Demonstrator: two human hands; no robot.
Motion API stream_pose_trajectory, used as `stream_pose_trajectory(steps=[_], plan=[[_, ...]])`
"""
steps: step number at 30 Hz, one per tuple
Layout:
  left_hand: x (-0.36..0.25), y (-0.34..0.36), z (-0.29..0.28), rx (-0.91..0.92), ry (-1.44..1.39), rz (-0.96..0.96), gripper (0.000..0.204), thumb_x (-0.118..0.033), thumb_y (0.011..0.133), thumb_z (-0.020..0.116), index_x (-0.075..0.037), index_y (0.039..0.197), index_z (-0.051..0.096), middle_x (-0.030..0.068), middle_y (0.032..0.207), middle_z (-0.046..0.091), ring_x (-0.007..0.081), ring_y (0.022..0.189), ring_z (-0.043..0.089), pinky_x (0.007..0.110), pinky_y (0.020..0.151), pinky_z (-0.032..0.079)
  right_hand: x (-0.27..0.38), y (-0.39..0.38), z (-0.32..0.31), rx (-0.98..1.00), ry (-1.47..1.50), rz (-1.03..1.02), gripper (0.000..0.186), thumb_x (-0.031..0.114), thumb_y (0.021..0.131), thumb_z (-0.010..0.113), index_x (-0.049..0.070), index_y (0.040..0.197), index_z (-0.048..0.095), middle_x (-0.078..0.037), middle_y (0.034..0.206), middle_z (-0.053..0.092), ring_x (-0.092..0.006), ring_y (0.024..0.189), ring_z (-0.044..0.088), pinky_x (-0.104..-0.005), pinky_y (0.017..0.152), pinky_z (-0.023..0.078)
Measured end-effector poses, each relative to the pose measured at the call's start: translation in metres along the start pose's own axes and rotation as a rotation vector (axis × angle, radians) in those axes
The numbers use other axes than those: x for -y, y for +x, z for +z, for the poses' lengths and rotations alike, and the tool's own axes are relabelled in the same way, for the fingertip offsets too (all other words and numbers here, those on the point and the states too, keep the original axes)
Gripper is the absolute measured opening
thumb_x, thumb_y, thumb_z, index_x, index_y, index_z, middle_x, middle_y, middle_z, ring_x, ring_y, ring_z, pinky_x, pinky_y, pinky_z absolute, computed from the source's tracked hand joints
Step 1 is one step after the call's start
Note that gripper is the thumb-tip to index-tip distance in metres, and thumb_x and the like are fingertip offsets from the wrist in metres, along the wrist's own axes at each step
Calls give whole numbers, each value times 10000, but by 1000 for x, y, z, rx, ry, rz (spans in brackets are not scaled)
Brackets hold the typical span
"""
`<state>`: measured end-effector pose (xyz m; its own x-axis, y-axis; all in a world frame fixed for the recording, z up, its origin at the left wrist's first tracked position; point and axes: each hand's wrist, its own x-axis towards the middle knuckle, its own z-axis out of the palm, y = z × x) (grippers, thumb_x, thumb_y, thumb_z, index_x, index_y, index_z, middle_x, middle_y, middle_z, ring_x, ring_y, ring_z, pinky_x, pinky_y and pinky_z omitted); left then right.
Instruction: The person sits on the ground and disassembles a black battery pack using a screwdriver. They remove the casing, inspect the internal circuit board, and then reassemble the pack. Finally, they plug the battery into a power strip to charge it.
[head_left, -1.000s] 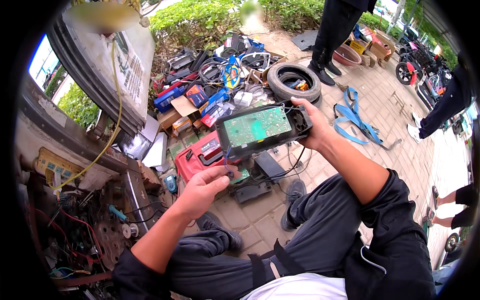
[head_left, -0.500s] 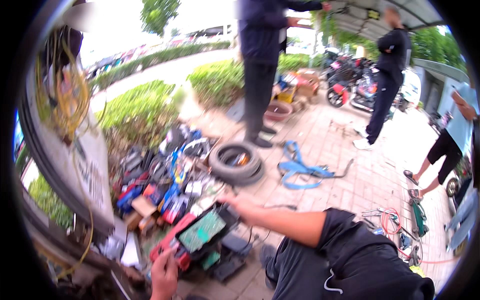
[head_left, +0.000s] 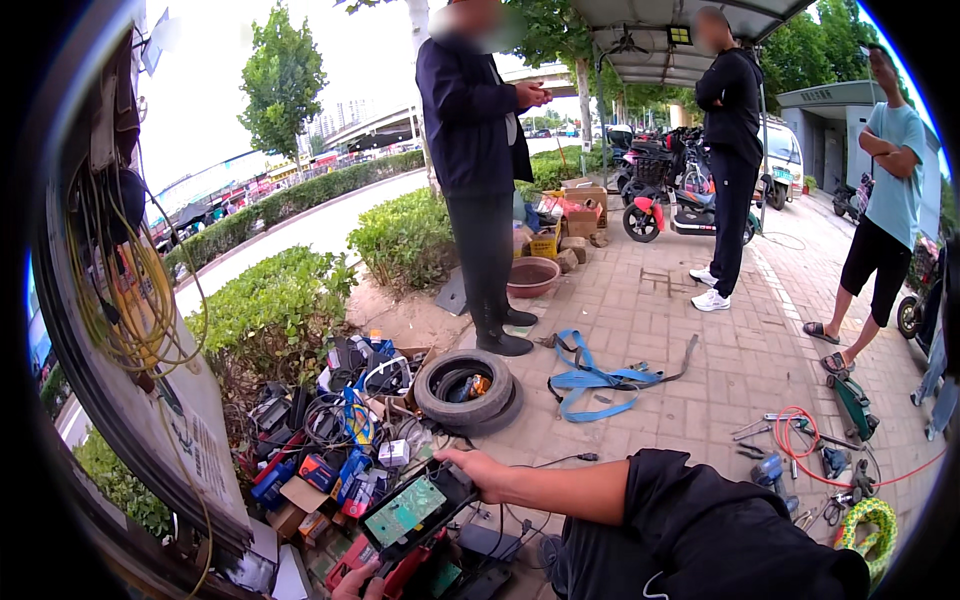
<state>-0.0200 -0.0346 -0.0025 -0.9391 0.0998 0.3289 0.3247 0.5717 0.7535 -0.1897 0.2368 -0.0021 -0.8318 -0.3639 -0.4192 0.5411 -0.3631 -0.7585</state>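
My right hand [head_left: 468, 468] grips the upper end of a black casing [head_left: 449, 490] with an exposed green circuit board [head_left: 405, 510], held tilted low in the view. My left hand [head_left: 358, 583] is at the bottom edge below the casing's lower corner, fingers curled; what they hold is too small to make out. Under the casing lie a red plastic case [head_left: 405, 565] and black power units [head_left: 490, 538] with cables.
A pile of electrical parts and boxes [head_left: 325, 455], stacked tyres [head_left: 460, 385], a blue strap [head_left: 590, 380] and tools with a red hose [head_left: 800, 435] lie on the paving. Three people [head_left: 470, 200] [head_left: 730, 160] [head_left: 885, 210] stand ahead. An open metal door [head_left: 160, 430] with yellow cables borders the left.
The view has lifted from my lap to the street and standing people. My hands and the casing now sit lower in the picture, the right hand still gripping it.
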Motion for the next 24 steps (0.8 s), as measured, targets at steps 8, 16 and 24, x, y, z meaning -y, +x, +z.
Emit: stream_pose_trajectory(steps=[8,16,24], plan=[[-9,5,6,22,-724,-573,227,-137,940,556,18,1092,624,-19,714,544,53,557,447,192,500,341,-8,8,6,4,14,-27,312,368,899,570,72,971,633,-47,853,688,-160,703,641,-314,674,521],[-9,7,8,202,-496,-483,166,-178,956,522,-54,904,618,-30,615,524,50,454,421,198,388,309,-18,10,10,52,-95,14,310,360,907,568,67,984,636,-44,881,685,-159,700,635,-304,668,511],[-11,8,9,-153,-457,-312,135,-99,893,629,-17,985,575,1,813,559,83,720,511,235,650,434,-15,7,16,82,-28,43,283,353,900,570,83,961,629,-39,840,679,-159,673,628,-297,640,518]])
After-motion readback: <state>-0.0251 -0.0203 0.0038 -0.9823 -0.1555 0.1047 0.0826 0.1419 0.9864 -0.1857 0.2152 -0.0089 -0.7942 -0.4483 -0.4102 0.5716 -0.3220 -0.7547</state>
